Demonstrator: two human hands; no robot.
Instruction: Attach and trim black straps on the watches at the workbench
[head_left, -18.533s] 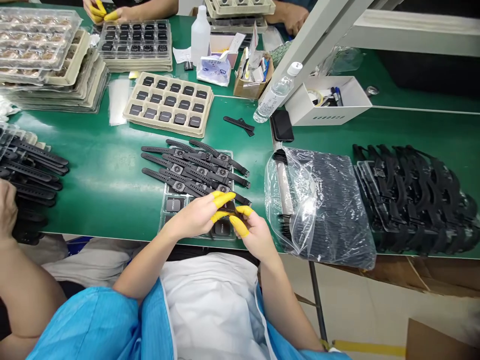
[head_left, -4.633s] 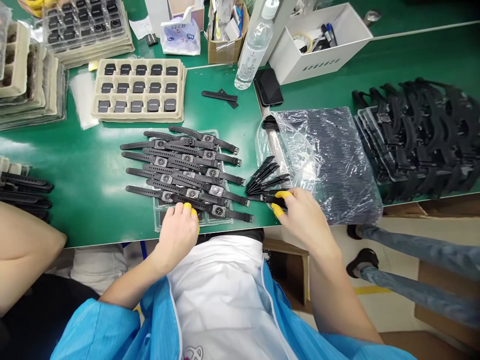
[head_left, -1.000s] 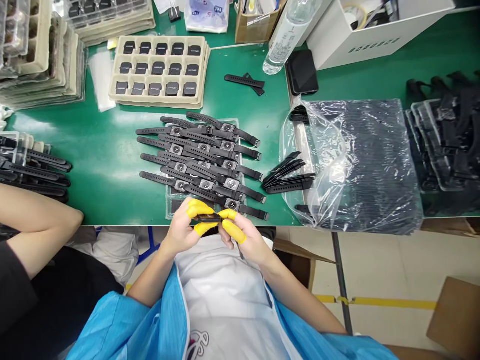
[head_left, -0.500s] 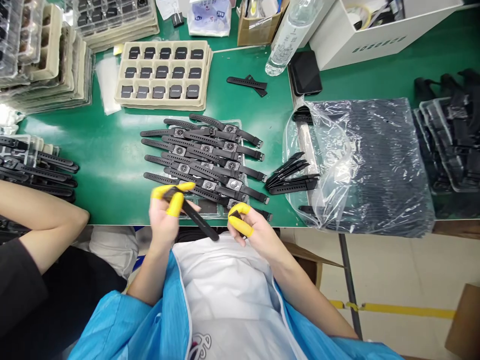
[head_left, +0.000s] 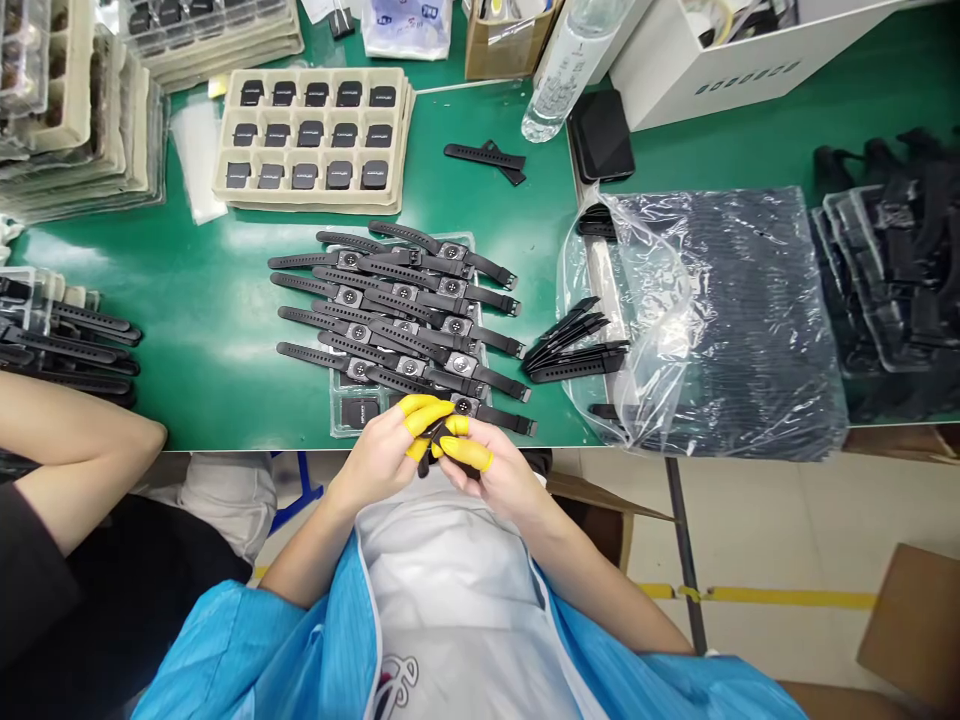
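At the near edge of the counter (head_left: 210, 285), the left grip (head_left: 384, 455) and the right grip (head_left: 504, 472) both pinch a black watch piece (head_left: 439, 434) between yellow finger covers (head_left: 469, 454), which partly hide it. It is probably light, stiff and somewhat slippery, any strap part pliant; its side edges seem the safest hold. Just beyond lie strapped watches (head_left: 456, 328), with loose straps (head_left: 581, 362) and a plastic bag (head_left: 742, 320) to the right.

Single head camera — looks forward, down past white shirt (head_left: 442, 600), onto green table (head_left: 202, 320) — close range.
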